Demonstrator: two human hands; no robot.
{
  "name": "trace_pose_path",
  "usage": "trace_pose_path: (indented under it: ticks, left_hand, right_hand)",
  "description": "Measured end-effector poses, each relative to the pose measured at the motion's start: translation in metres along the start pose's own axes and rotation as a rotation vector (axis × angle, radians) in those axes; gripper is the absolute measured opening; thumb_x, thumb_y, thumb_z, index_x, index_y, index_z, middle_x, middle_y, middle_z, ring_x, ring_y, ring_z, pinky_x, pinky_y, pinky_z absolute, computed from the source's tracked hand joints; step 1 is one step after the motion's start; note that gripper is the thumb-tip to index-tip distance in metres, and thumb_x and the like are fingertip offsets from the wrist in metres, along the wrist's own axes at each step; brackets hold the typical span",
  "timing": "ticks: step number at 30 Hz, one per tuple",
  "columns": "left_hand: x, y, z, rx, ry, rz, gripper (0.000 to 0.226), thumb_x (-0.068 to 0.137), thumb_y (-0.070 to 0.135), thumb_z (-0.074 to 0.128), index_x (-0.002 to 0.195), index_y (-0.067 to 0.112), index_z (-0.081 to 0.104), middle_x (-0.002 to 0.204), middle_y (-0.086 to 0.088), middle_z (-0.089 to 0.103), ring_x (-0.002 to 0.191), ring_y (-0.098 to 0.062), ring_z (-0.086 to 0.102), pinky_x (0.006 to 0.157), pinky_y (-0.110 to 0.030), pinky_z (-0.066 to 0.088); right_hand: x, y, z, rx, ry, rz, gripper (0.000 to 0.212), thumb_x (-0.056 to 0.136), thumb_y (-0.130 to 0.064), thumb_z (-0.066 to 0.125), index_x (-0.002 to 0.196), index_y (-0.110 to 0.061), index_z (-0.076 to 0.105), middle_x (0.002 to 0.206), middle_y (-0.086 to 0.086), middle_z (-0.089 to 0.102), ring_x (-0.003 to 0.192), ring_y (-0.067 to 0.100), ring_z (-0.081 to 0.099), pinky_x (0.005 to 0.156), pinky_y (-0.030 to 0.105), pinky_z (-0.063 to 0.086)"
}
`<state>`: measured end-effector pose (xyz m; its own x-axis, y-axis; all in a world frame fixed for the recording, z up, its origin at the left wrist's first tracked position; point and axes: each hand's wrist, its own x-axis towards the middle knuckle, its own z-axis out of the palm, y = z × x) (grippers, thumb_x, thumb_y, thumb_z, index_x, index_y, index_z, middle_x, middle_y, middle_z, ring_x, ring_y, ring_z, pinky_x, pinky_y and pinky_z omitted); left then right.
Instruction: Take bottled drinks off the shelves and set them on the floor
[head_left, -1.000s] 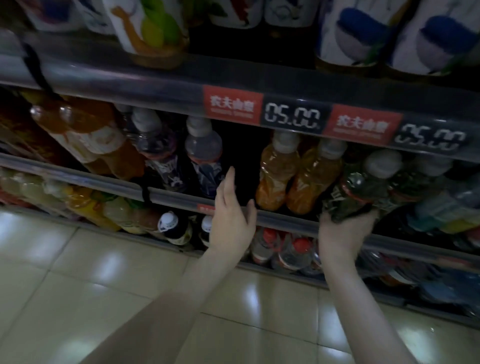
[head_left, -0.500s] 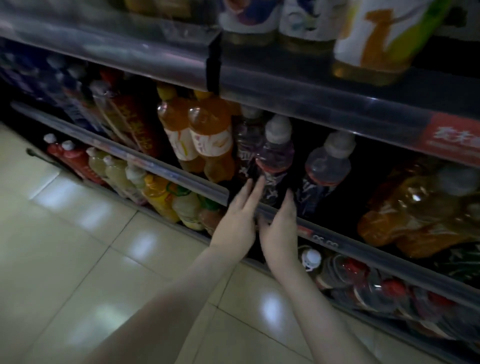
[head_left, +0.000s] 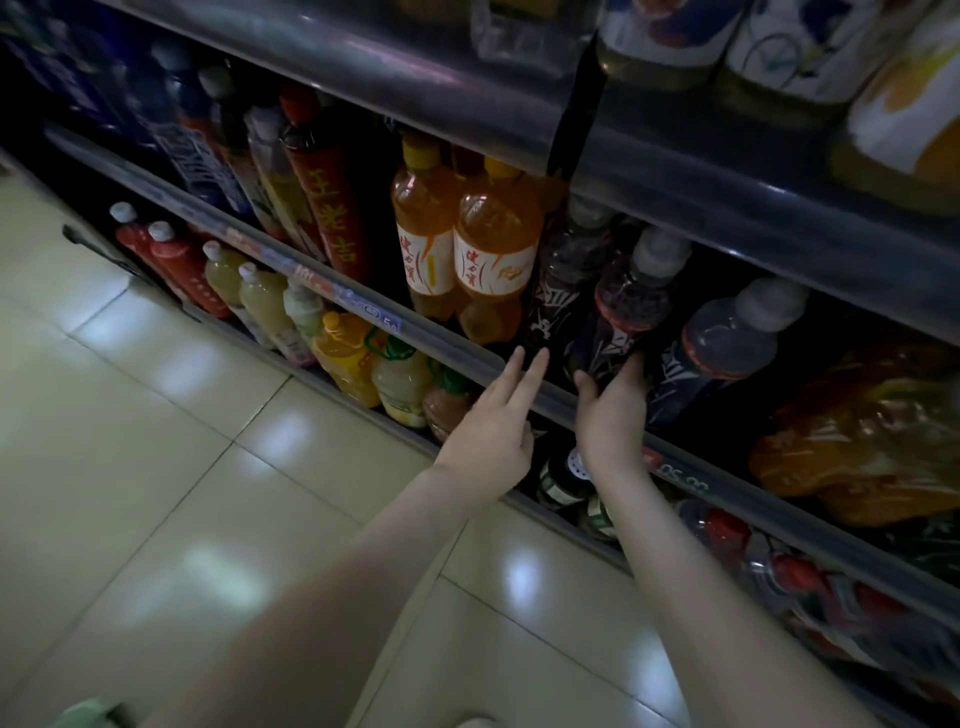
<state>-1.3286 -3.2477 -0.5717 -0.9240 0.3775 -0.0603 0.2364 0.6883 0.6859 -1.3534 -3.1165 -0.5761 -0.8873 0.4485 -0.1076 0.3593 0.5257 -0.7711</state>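
- A floor (head_left: 156, 441) of pale glossy tiles, spotted with reflected light, is seen below dim shop shelving.
- The left hand (head_left: 488, 426) is held open, with two straight fingers laid against the middle shelf rail (head_left: 415, 332).
- The right hand (head_left: 613, 415), just beside it, is wrapped round the foot of a dark-labelled bottle (head_left: 631, 301), which stands on the middle shelf behind the rail.
- Two orange bottles (head_left: 493, 260) are stood to its left.
- Red bottles (head_left: 176, 260) and yellow bottles (head_left: 260, 301) are packed on the bottom shelf.
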Motion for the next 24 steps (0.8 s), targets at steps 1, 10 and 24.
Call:
trace_pose_path:
  ticks: [1,10,24]
  left_hand:
    - [-0.004,0.005,-0.002,-0.006,0.015,-0.023,0.075,0.097,0.008,0.044,0.152,0.032,-0.002,0.161,0.0,-0.001,0.133,-0.031,0.039,0.09,-0.031,0.044]
    - [-0.058,0.088,-0.041,0.009,-0.012,-0.134,0.056,0.1,0.014,0.042,0.151,0.019,0.021,0.156,-0.006,0.021,0.14,-0.025,0.03,0.106,-0.025,0.031]
    - [-0.17,0.393,-0.062,0.019,0.051,-0.008,0.051,0.102,0.032,0.041,0.15,0.026,0.025,0.154,0.004,0.027,0.13,-0.016,0.043,0.094,-0.026,0.043]
  right_hand:
    - [-0.008,-0.002,-0.007,0.032,-0.03,-0.017,0.067,0.096,-0.018,0.055,0.151,-0.006,0.019,0.153,0.016,0.03,0.141,0.027,0.031,0.113,0.038,0.032]
    - [-0.089,-0.026,-0.146,-0.079,-0.264,-0.436,0.055,0.1,-0.022,0.046,0.15,-0.031,0.025,0.152,-0.003,0.029,0.139,0.009,0.028,0.106,0.02,0.027]
    - [-0.232,-0.043,-0.45,-0.107,-0.015,-0.32,0.048,0.098,-0.032,0.051,0.142,-0.022,0.037,0.139,-0.009,0.039,0.124,0.01,0.046,0.098,0.021,0.039]
